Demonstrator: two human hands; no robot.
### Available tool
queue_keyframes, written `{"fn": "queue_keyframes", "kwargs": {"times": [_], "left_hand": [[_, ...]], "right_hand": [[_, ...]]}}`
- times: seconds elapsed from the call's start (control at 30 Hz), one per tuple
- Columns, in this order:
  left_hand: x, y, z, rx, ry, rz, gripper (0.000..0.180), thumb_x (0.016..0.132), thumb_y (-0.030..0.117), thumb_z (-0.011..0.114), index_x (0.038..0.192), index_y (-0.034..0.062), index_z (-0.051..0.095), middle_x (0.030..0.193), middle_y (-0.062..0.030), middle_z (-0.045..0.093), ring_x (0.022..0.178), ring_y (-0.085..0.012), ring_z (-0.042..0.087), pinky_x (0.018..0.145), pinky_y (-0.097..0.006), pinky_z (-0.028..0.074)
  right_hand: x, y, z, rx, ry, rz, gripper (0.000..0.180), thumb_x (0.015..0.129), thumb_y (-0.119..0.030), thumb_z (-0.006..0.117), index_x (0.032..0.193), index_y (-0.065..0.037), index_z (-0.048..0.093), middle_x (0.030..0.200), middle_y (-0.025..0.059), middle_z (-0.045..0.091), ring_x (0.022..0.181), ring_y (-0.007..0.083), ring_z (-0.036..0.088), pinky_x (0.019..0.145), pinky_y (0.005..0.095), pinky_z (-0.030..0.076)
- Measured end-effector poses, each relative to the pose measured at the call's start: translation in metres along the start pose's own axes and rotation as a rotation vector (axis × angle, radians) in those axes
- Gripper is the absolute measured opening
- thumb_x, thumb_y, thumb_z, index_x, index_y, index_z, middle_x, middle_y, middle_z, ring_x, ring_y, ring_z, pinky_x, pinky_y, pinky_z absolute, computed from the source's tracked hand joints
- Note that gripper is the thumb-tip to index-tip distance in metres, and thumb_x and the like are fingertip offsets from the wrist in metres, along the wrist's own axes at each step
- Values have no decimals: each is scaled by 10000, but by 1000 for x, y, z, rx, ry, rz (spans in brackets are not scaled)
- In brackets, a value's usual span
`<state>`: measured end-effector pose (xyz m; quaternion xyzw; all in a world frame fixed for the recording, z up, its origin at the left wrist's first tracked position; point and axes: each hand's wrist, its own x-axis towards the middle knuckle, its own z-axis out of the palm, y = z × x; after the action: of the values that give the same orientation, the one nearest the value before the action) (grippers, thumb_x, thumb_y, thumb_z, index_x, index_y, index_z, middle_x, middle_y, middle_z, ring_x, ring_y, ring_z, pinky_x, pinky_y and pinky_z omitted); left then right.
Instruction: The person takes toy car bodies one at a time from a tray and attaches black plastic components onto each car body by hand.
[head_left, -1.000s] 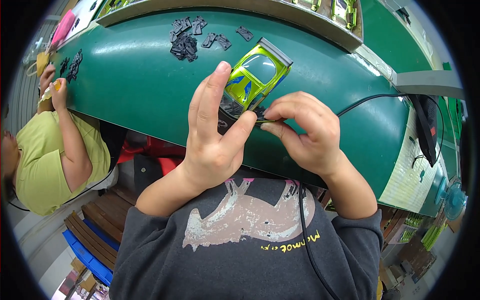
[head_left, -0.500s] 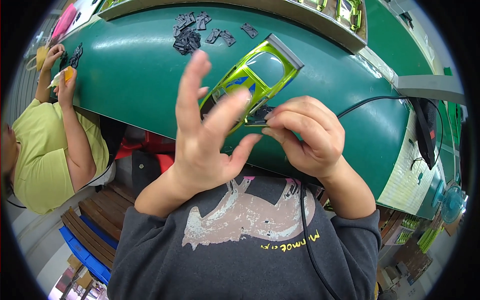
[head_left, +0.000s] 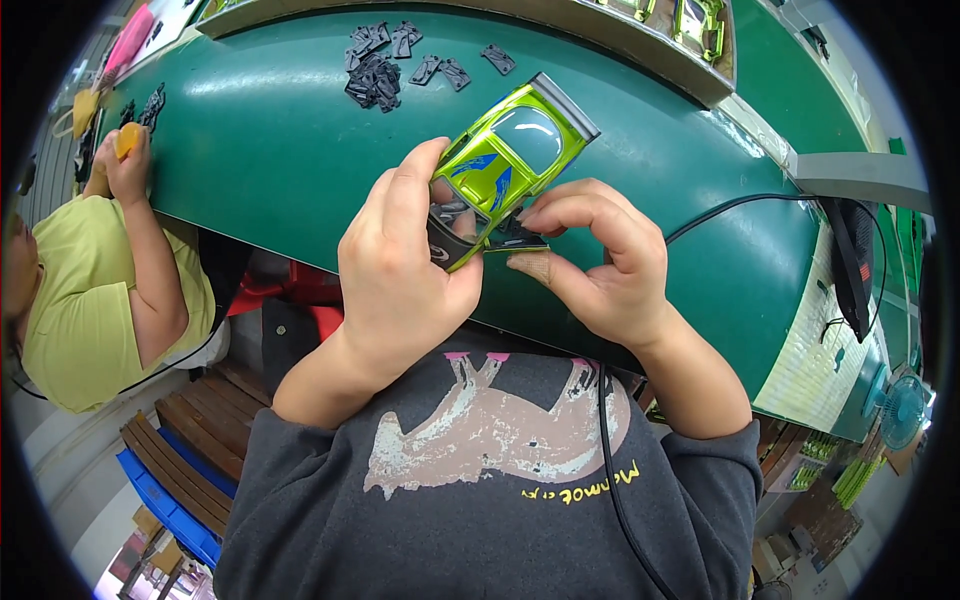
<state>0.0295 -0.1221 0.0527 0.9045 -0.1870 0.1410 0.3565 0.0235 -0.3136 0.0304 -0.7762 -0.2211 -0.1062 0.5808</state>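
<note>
One green toy car body (head_left: 505, 165) is in hand, and two more (head_left: 700, 20) sit on the shelf at the counter's far edge. Roughly ten small black parts (head_left: 385, 65) lie near the counter's far left corner.

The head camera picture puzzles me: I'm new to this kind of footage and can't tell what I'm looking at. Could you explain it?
There is no machine here. A person wears a wide fisheye camera on the head, looking down at their own two bare hands, so straight edges bend and the picture is round.

The left hand grips a lime-green toy car body with blue markings. The right hand pinches a small dark part against the car's near end.

Below them curves a green worktable. On its far side lies a heap of small black parts. A black cable runs across the table on the right.

At the left, another person in a yellow shirt works at the same table, holding something orange.
</note>
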Motion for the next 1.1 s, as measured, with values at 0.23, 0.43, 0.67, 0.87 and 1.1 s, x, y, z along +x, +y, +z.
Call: {"fn": "queue_keyframes", "kwargs": {"times": [0.23, 0.43, 0.67, 0.87, 1.1], "left_hand": [[-1, -3, 5, 21, -3, 40, 638, 697, -41, 680, 1306, -3, 497, 931, -163, 588, 811, -334, 618, 693, -407, 506], [-6, -18, 1, 77, -77, 76, 698, 702, -64, 646, 1369, -18, 448, 927, -189, 555, 825, -372, 575, 733, -426, 488], [-12, -22, -3, -10, -272, 407, 916, 601, -54, 645, 1464, -54, 338, 824, -119, 534, 726, -284, 541, 634, -384, 446], [-19, -19, 0, -80, -345, 437, 880, 653, -11, 648, 1473, -47, 329, 797, -89, 523, 707, -255, 539, 609, -364, 434], [-24, -20, -4, -221, -367, 413, 880, 662, 14, 680, 1480, 26, 356, 793, -72, 516, 713, -252, 550, 625, -363, 454]], "right_hand": [[-1, -2, 2, -205, 24, -233, 236, 649, -7, 806, 841, -40, 673, 809, 91, 675, 740, 262, 661, 608, 345, 527], [9, -33, -25, -255, -30, -172, 280, 660, -152, 868, 844, -41, 688, 773, 60, 672, 681, 215, 638, 582, 324, 509], [14, -20, -40, -67, -253, 340, 241, 766, -133, 793, 946, -1, 703, 941, 88, 719, 867, 177, 675, 765, 289, 521], [20, -18, -42, 119, -593, 536, 249, 803, -125, 770, 995, 13, 689, 880, 113, 717, 806, 179, 690, 742, 305, 544], [23, -18, -32, 134, -681, 419, 213, 840, -131, 696, 994, 9, 652, 802, 154, 694, 719, 278, 683, 666, 363, 534]]}}
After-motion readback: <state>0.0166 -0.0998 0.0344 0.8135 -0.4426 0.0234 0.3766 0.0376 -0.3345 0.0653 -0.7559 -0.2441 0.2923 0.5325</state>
